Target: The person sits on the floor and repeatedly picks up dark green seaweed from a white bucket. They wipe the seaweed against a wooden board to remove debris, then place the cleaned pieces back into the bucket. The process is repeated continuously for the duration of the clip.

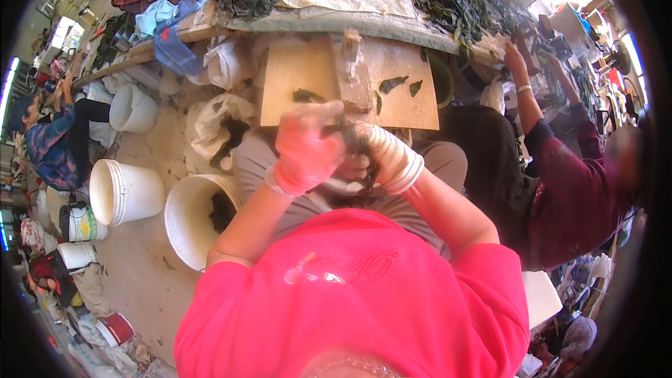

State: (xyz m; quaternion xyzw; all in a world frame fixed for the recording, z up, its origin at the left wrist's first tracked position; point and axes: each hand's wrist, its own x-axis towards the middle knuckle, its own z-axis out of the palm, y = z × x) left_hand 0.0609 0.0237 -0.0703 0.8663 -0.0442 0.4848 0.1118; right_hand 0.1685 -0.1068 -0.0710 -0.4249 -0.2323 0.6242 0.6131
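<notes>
Both hands, in gloves, meet over my lap at the near edge of a wooden board [302, 71]. My left hand [310, 149], in a reddish glove and blurred, closes on a dark strip, seemingly seaweed [356, 139]. My right hand [386, 155], in a pale knitted glove with a striped cuff, grips the same dark strip, part of which hangs below the fingers. A wooden post [350, 47] on a block stands up from the middle of the board. Small dark green seaweed pieces [392, 84] lie on the board at both sides of the block.
A workbench edge [346, 23] runs across ahead, with a pile of dark seaweed [457, 5] at its right. White buckets [142, 189] stand on the floor at left, one holding dark material. A co-worker's arm [530, 107] reaches the bench at right; another person [52, 131] sits far left.
</notes>
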